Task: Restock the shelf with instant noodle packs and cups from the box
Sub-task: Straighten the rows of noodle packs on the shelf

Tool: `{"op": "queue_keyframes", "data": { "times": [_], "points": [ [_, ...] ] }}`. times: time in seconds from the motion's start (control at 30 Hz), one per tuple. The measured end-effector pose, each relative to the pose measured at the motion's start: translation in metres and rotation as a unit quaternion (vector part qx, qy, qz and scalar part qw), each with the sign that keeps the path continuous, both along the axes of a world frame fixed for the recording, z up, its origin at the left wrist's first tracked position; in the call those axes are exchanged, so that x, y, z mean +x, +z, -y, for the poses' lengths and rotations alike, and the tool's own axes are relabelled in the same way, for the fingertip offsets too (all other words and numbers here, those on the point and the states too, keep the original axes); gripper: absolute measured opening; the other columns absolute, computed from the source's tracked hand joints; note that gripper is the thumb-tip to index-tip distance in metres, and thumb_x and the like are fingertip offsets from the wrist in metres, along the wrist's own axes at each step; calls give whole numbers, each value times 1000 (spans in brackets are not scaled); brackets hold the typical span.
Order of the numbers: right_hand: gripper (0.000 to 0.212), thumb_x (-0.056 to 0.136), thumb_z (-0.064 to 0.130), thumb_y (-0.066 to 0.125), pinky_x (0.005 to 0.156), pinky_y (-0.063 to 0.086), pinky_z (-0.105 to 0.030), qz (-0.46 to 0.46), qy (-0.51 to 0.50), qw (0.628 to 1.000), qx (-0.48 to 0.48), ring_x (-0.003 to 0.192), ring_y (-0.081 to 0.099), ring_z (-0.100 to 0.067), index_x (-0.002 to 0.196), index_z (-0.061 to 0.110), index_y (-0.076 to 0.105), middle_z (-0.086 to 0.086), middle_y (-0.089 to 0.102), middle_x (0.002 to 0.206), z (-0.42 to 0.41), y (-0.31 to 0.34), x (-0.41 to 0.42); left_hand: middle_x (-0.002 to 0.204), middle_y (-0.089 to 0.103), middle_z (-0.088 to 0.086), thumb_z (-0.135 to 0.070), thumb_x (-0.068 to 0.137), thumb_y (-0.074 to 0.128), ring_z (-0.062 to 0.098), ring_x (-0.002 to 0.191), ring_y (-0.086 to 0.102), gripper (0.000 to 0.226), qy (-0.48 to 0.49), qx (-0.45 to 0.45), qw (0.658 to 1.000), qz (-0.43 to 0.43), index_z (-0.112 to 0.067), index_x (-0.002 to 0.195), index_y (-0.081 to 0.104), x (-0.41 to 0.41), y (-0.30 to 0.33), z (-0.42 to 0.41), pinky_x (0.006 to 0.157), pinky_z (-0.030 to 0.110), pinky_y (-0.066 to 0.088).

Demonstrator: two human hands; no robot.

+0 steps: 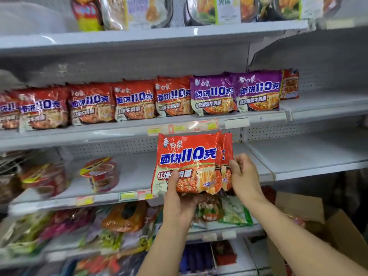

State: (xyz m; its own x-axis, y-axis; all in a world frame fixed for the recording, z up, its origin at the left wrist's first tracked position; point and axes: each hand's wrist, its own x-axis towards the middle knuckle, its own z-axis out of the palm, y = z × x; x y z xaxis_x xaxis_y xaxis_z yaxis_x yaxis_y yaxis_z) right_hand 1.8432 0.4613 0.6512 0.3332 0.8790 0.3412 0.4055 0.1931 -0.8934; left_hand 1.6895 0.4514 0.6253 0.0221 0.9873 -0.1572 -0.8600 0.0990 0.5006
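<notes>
Currently both hands, left hand and right hand, are pinching a red noodle multipack by its lower edge. Middle shelf row is nearly filling up; right end is sitting bare, cardboard box not emptied.

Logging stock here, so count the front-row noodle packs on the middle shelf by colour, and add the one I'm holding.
Red packs on shelf: 6, counting one partly hidden at the right end
Purple packs: 2
Red pack held in both hands: 1
Total: 9
</notes>
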Motion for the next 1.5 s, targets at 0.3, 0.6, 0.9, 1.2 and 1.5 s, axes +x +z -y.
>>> {"op": "queue_keyframes", "data": {
  "times": [0.3,0.6,0.9,1.2,1.5],
  "points": [
    [10,94,29,61,73,52,-25,-104,206,962,-143,84,70,-10,100,21,64,3,74,94,-20,19,-52,115,71,13,-30,76,72,33,112,64,56,46,16,999,-11,-18,128,56,-58,3,-4,93,57,51],
    [12,86,13,71,92,53,-44,-112,234,958,-120,91,71,-23,97,13,67,-6,75,93,-64,61,-72,116,70,14,-31,79,72,32,110,64,55,72,9,997,-31,-15,129,55,-82,40,-34,92,54,52],
    [18,78,15,78,81,56,-37,-148,244,957,-50,86,71,-21,90,19,65,-6,74,94,-122,109,-68,114,70,9,-32,85,71,27,106,66,42,135,31,988,-66,-19,122,56,-93,74,-77,93,50,53],
    [18,81,12,77,57,53,-27,-139,197,971,4,79,69,-16,88,18,61,-3,71,90,-186,139,-61,115,70,7,-26,89,69,21,100,68,46,258,74,963,-2,-19,131,53,-123,90,-120,83,44,57],
    [35,75,24,81,83,56,-51,-26,162,986,-27,92,68,-27,103,17,61,-3,70,99,-236,144,-77,114,71,3,-24,89,69,19,98,69,48,282,97,954,0,-22,134,52,-157,97,-156,64,36,61]
  ]
}}
